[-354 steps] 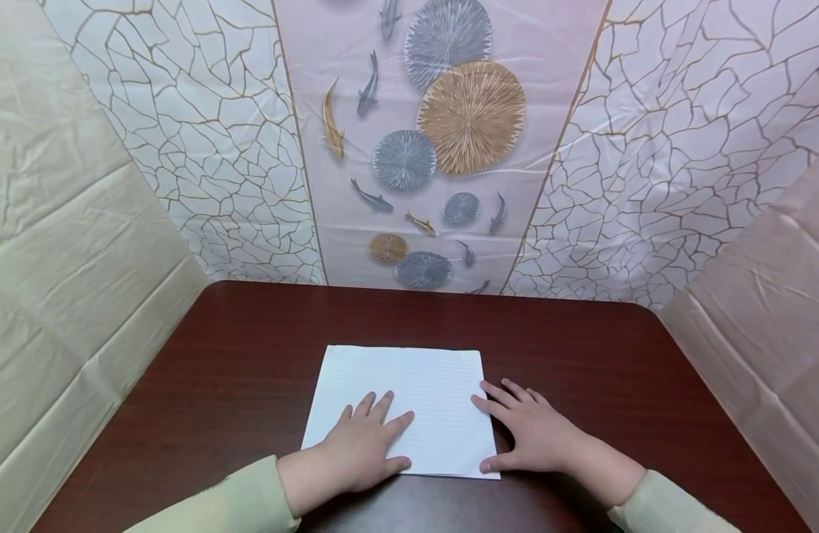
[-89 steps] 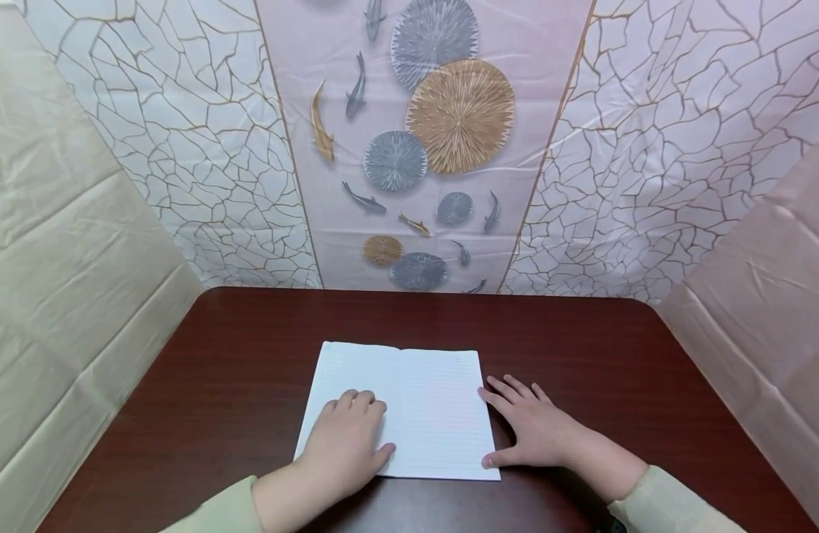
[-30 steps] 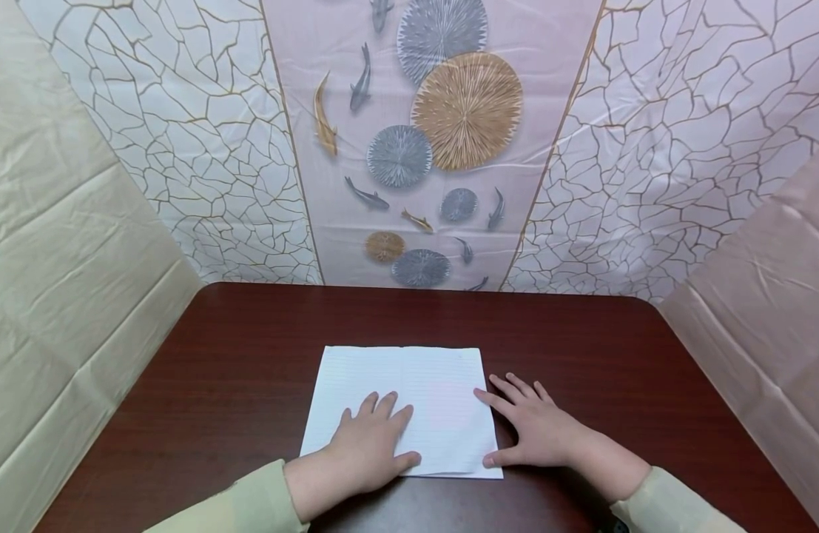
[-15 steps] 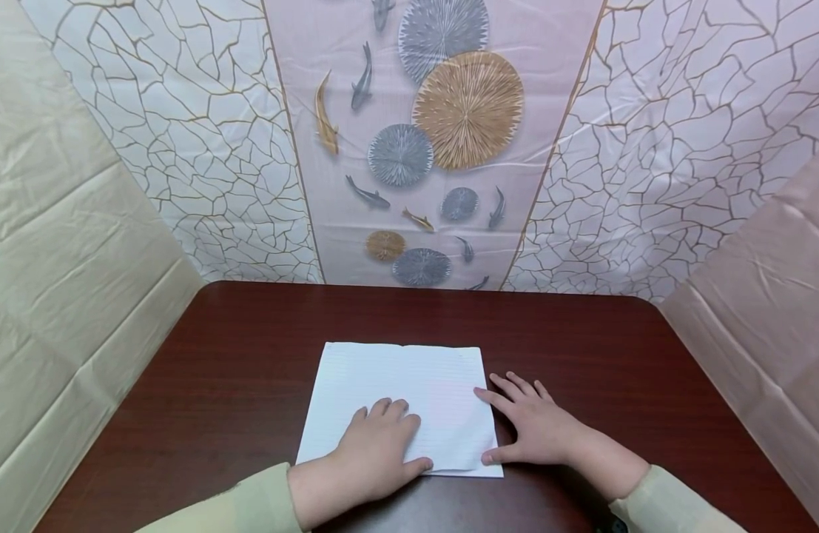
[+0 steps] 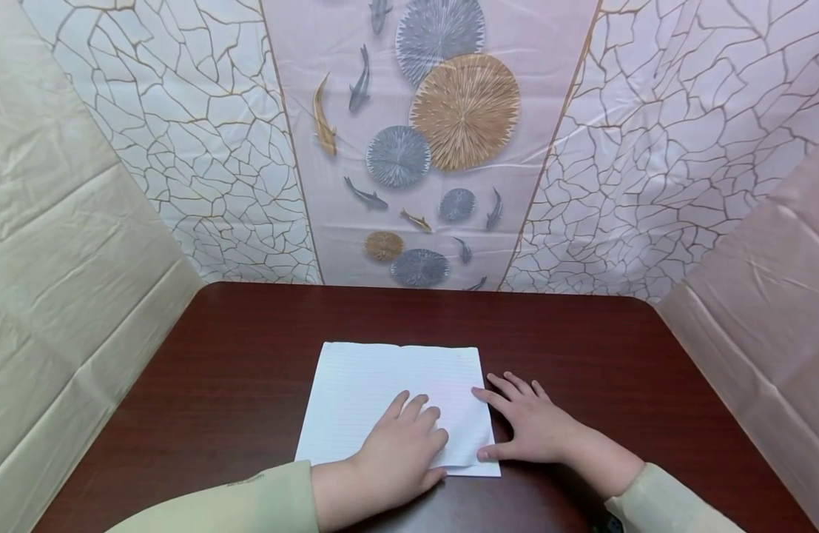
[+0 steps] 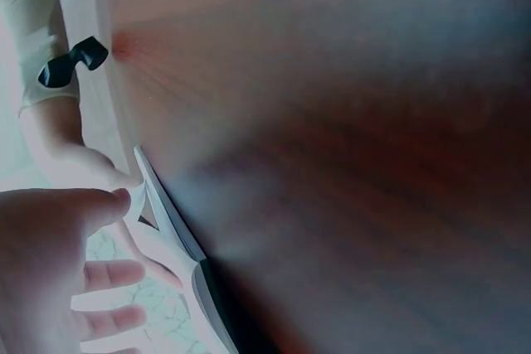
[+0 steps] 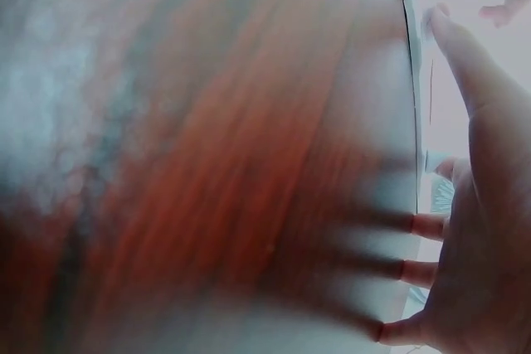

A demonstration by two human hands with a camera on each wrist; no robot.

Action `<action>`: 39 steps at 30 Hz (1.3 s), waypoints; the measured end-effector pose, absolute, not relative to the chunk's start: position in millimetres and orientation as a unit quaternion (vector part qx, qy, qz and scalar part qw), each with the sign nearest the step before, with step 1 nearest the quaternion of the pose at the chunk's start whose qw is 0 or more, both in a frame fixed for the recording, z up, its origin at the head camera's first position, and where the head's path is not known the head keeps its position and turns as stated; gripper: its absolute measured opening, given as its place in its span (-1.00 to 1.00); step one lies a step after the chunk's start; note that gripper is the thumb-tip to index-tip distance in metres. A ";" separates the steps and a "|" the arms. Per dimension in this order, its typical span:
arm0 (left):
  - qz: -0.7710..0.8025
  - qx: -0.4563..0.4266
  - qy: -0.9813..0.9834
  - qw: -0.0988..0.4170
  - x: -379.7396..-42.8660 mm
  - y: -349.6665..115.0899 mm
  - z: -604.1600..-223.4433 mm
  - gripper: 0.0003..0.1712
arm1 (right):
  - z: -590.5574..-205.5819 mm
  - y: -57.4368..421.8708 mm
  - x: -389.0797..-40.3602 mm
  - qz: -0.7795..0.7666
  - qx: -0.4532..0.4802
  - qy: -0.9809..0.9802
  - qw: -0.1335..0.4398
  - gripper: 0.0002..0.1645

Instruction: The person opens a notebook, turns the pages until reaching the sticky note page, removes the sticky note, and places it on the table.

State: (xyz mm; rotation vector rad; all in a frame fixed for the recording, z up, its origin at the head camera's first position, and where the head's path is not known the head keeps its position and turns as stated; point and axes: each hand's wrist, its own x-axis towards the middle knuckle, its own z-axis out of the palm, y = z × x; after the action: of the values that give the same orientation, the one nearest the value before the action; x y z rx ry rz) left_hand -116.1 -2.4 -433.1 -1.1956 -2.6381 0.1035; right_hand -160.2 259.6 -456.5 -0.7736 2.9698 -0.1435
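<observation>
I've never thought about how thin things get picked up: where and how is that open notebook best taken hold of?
Probably pinch the notebook by its right edge, from above and below, coming from the right. It lies open, thin and fairly flat on the table, so that free edge offers most to catch; the right grip is spread there.

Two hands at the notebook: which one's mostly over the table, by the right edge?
The right hand: only its thumb and index tips reach the notebook. The left hand lies largely over the pages.
</observation>
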 end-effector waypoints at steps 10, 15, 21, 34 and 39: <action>0.089 -0.460 -0.871 0.146 -120.9 9.2 -433.3 -0.66 | -455.0 258.1 -158.8 -0.053 -0.253 0.965 0.037 0.12; 0.088 -0.464 -0.867 0.159 -120.1 12.4 -433.7 -0.84 | -453.4 257.9 -157.6 -0.051 -0.255 0.965 0.037 0.13; 0.092 -0.463 -0.866 0.167 -119.4 14.7 -433.0 -0.89 | -454.3 259.3 -157.9 -0.042 -0.256 0.965 0.031 0.15; 0.099 -0.462 -0.863 0.176 -118.1 16.5 -435.7 -0.86 | -456.1 267.1 -159.5 -0.062 -0.251 0.965 0.050 0.34; 0.091 -0.460 -0.865 0.178 -118.0 15.9 -434.9 -0.84 | -452.6 269.1 -160.7 -0.069 -0.248 0.964 0.066 0.45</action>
State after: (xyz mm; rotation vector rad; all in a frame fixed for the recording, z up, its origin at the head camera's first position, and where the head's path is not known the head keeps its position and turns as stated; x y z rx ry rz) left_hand -118.0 15.9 -434.9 -1.3002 -2.4467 0.2577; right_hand -160.7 269.1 -452.6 -0.7492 2.9077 -0.2068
